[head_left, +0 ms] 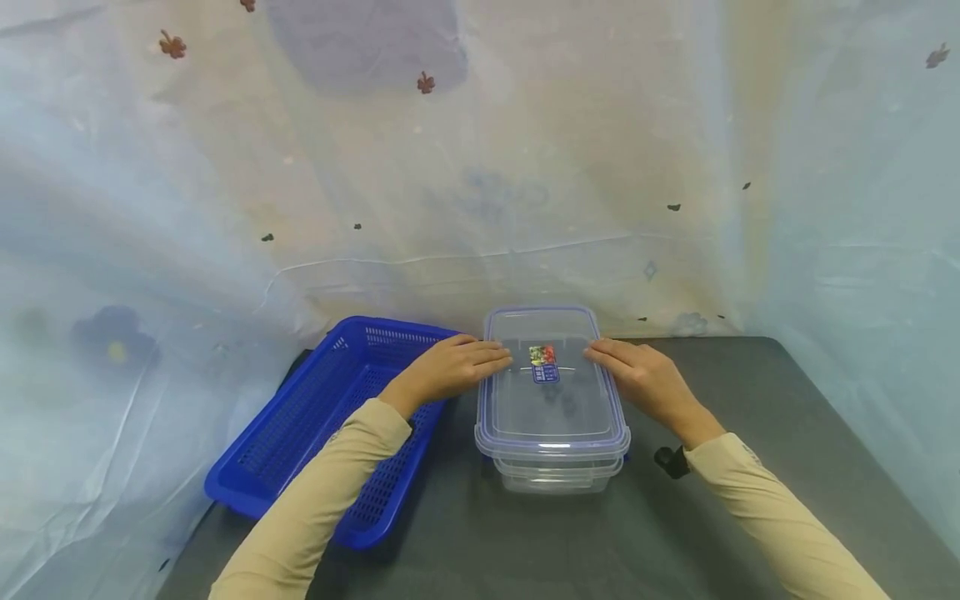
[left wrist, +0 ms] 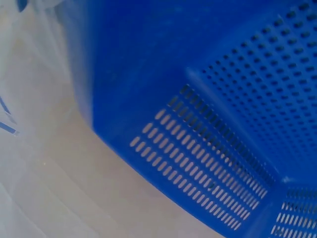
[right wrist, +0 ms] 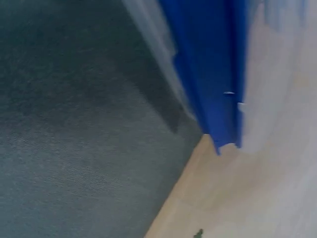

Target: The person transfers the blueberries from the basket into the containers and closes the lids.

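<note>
Lid (head_left: 551, 392) of clear plastic with a blue rim sits on top of 2 stacked clear containers (head_left: 557, 477), on the dark table (head_left: 750, 517), just right of the blue perforated basket (head_left: 330, 417)

Left hand (head_left: 448, 367): fingers laid fairly straight across the lid's left edge, tips pointing toward the small coloured sticker (head_left: 543, 363); it presses rather than clamps, nothing pinched. Right hand (head_left: 637, 375): same posture on the right edge, fingers extended and flat on the rim. Both forearms in tan sleeves (head_left: 315, 508)

Left wrist view shows only the basket wall (left wrist: 198, 148) with slotted holes; right wrist view shows table (right wrist: 74, 124) and a blue edge, too blurred to identify

Judgement on doing this well: pressure should be even on both long sides so the lid seats level; the stack beneath looks light and may slide on the table, so push straight down, not inward. Any side latches are not visible; whether the lid is fully seated cannot be told from these views
</note>
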The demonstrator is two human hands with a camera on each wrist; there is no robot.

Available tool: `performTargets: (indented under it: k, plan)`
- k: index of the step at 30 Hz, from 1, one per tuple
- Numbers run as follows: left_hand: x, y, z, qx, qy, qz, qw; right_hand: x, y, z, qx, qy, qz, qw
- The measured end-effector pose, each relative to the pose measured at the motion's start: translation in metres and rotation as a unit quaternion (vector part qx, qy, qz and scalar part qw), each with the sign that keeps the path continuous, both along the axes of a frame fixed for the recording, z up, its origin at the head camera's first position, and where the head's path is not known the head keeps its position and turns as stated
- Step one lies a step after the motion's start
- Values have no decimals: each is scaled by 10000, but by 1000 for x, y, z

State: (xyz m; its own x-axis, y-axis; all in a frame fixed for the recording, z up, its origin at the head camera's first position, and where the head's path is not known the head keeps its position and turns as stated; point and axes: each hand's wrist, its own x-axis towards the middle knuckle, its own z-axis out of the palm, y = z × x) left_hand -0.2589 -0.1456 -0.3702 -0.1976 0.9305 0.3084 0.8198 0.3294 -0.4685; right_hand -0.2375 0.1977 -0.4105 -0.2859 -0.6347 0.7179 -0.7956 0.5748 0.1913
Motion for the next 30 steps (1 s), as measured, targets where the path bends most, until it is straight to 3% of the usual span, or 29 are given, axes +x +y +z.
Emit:
performTargets:
  k: [4,8,13,19,30]
  plan:
    - [-4,4,-6,-549,135,362,9977,-3,0,-10,343,67,-54,9994]
    - [-8,8,-12,-880,-17,559,9946,-7,0,-20,547,53,-123,9984]
    - [-11,15,-16,-1090,-251,483,9925,-9,0,-28,693,1,-317,9971]
    - [-13,19,-20,-1265,-241,441,9907,-8,-1,-32,852,-24,-458,9953]
    - [-11,24,-28,-1620,243,421,9856,-9,1,-38,875,-47,-519,9948]
